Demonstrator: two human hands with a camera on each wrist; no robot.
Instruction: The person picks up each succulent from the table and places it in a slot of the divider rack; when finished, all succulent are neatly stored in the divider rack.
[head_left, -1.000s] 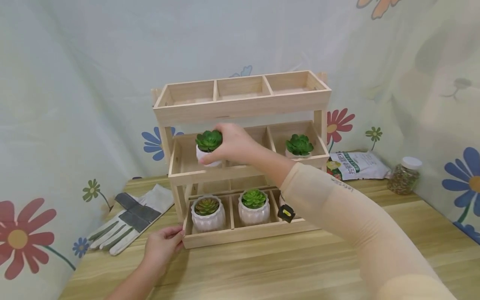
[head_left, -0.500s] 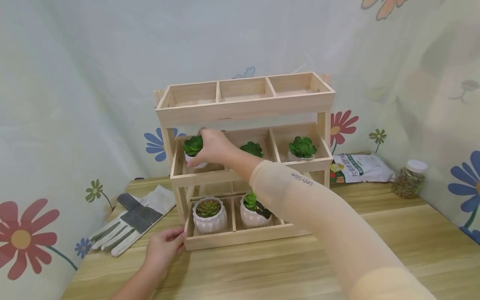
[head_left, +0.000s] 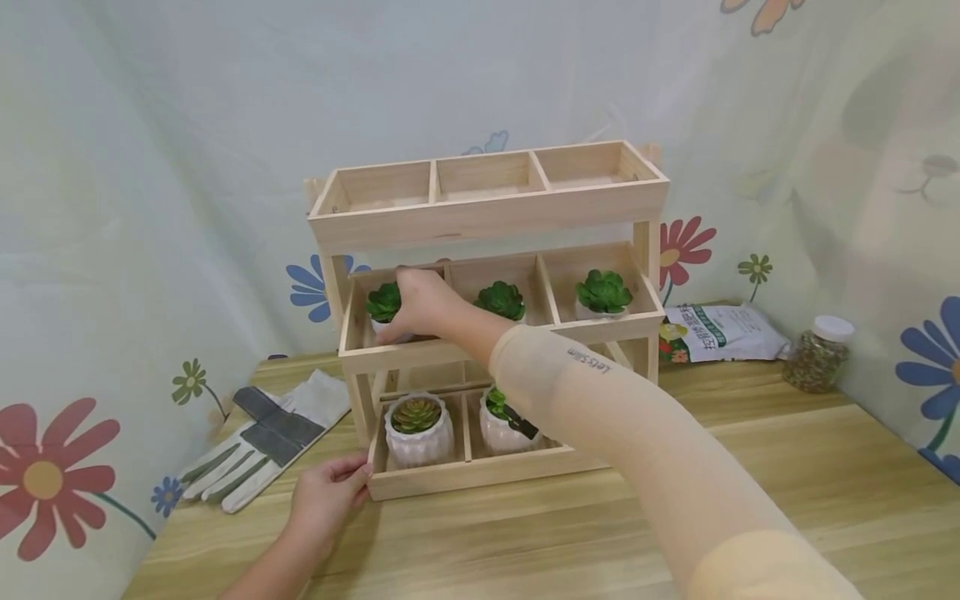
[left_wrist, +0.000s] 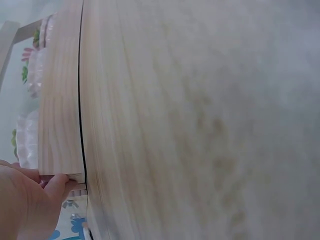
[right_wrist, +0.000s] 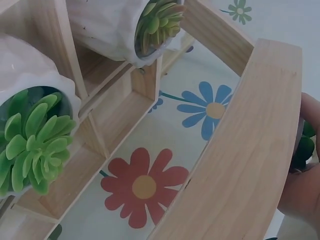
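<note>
A three-tier wooden plant stand stands on the table, each tier split into three compartments. My right hand grips a small white pot with a green succulent in the left compartment of the middle tier. The hand covers part of that pot. Two more green succulents, a middle one and a right one, sit along the same tier. My left hand holds the left end of the bottom tier; its thumb touches the wood. Above that tier's floor stand a reddish-green succulent and a bright green one in white pots.
White-and-grey work gloves lie left of the stand. On the right are a printed white bag and a white-lidded jar of brownish bits. My right sleeve hides the right part of the bottom tier.
My right hand has moved left and lowered the potted succulent into the middle tier's left compartment. The middle succulent has come into sight. The left hand has stayed in place.
</note>
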